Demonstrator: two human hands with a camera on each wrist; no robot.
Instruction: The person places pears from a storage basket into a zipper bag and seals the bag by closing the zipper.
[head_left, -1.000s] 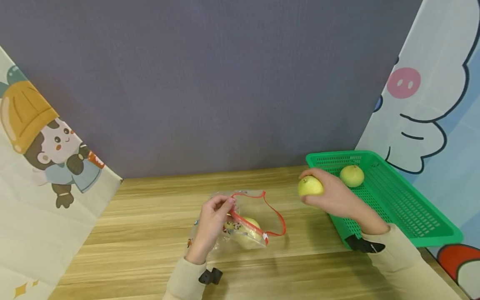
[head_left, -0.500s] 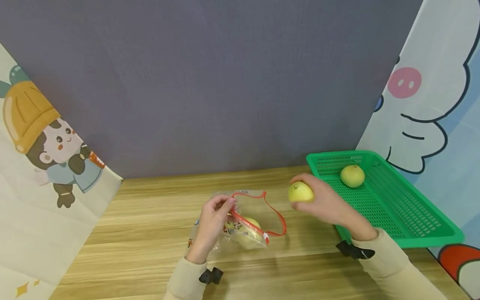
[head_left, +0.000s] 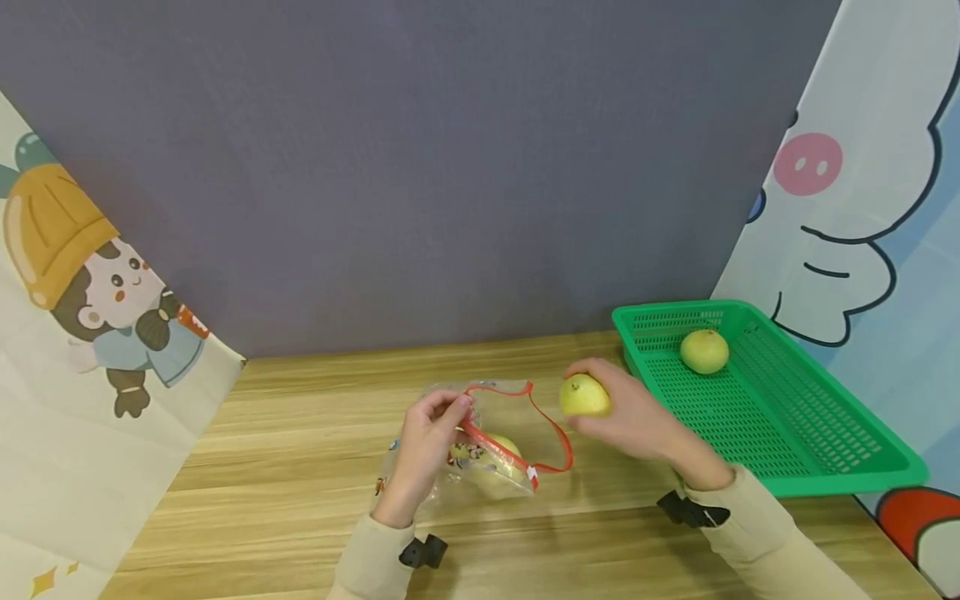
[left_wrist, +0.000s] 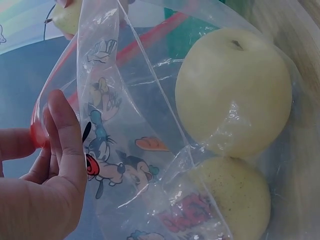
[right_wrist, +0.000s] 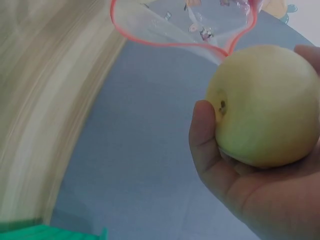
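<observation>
My left hand (head_left: 423,450) pinches the red-edged mouth of a clear zip bag (head_left: 472,479), printed with cartoon figures, and holds it open on the table. Inside the bag, the left wrist view shows a pale yellow pear (left_wrist: 234,92) and a second pear (left_wrist: 237,200) touching it. My right hand (head_left: 637,417) grips another round yellow pear (head_left: 585,396) above the table, just right of the bag's mouth. In the right wrist view, fingers and thumb wrap around this pear (right_wrist: 267,105), with the red rim of the bag behind it.
A green perforated basket (head_left: 817,485) stands at the right with one pear (head_left: 705,351) near its back left corner. Behind the wooden table (head_left: 315,500) rises a grey panel (head_left: 420,183). Cartoon-printed sheets hang on both sides.
My right hand has carried its pear leftward and slightly down, from the basket's edge to near the bag's mouth. The left hand and the bag have stayed in place.
</observation>
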